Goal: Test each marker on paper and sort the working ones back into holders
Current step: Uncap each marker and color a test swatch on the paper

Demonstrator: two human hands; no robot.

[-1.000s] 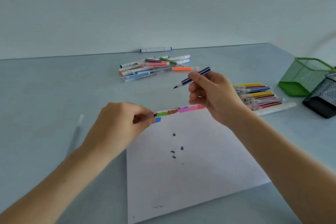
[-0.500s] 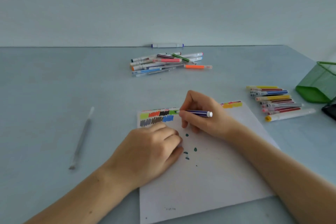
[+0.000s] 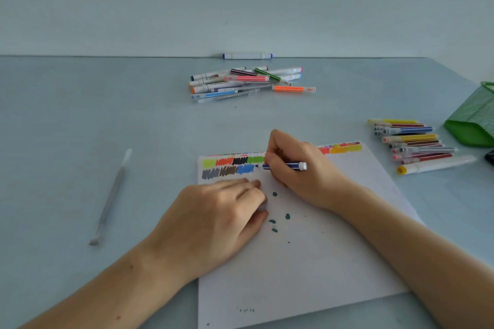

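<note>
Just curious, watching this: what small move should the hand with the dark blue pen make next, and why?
Probably a short scribble: the right hand grips the dark blue striped marker with its tip at the white paper sheet, right of the blue swatch, where no new mark shows. The left hand rests on the sheet.

No readable text anywhere in view.
The white markers in the far pile (image 3: 211,80) carry small dark print on their barrels, too blurred to make out. The sheet of paper (image 3: 307,262) has a tiny row of dark marks near its lower edge, also illegible; its other marks are colour swatches only.
</note>
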